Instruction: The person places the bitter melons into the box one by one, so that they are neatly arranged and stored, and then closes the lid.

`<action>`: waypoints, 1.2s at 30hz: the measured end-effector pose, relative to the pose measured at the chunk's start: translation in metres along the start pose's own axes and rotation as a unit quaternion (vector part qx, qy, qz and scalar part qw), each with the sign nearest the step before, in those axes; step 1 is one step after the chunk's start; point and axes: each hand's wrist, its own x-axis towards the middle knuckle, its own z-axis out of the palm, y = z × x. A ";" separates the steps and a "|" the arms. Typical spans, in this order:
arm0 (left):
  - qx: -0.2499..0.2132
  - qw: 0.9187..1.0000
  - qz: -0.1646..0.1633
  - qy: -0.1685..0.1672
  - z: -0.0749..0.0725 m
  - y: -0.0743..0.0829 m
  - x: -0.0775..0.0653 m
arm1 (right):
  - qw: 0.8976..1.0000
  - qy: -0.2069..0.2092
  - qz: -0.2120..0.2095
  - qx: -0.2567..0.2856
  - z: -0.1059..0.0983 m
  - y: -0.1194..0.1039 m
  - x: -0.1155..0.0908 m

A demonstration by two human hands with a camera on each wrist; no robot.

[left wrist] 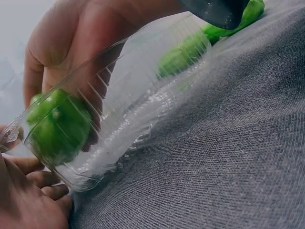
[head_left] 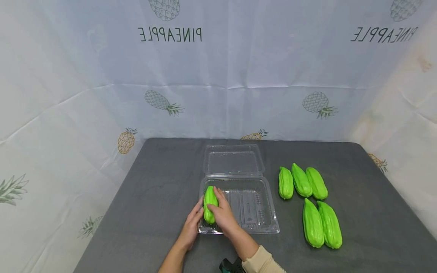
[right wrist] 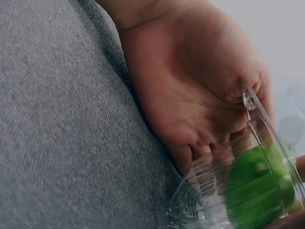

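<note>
A clear plastic clamshell container (head_left: pixel 269 229) lies open on the table, its lid (head_left: pixel 234 159) folded back. My right hand (head_left: pixel 224 215) grips a bright green, ridged bitter melon (head_left: pixel 209 206) inside the tray's left end, lengthwise along the left wall. From the left wrist view, the thumb and fingers straddle the melon's blunt end (left wrist: pixel 58 126). My left hand (head_left: pixel 191 226) holds the tray's left side; in the right wrist view its thumb lies over the rim, while its fingers (right wrist: pixel 221 155) rest against the outer wall.
Right of the container, several more green melons lie in two groups: a back group (head_left: pixel 300 181) and a front pair (head_left: pixel 321 224). The dark grey tablecloth (head_left: pixel 153 189) covers the table. A pineapple-print curtain (head_left: pixel 218 68) hangs behind. A black device (head_left: pixel 231 266) sits by the right wrist.
</note>
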 end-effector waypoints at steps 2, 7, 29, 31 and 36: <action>0.002 1.000 -0.001 0.000 0.000 0.000 0.000 | 1.000 -0.012 0.005 0.004 -0.001 0.000 0.000; 0.002 1.000 -0.005 0.002 0.000 -0.001 0.000 | 0.999 -0.039 0.018 0.001 -0.004 0.001 0.001; 0.012 1.000 0.009 -0.003 -0.002 -0.003 0.001 | 0.995 -0.086 0.039 -0.028 -0.011 0.009 0.007; 0.011 1.000 0.009 -0.003 -0.002 -0.003 0.000 | 0.995 -0.084 0.041 -0.025 -0.011 0.009 0.007; 0.015 1.000 0.009 0.000 -0.001 -0.004 0.000 | 0.996 -0.075 0.045 -0.014 -0.011 0.008 0.006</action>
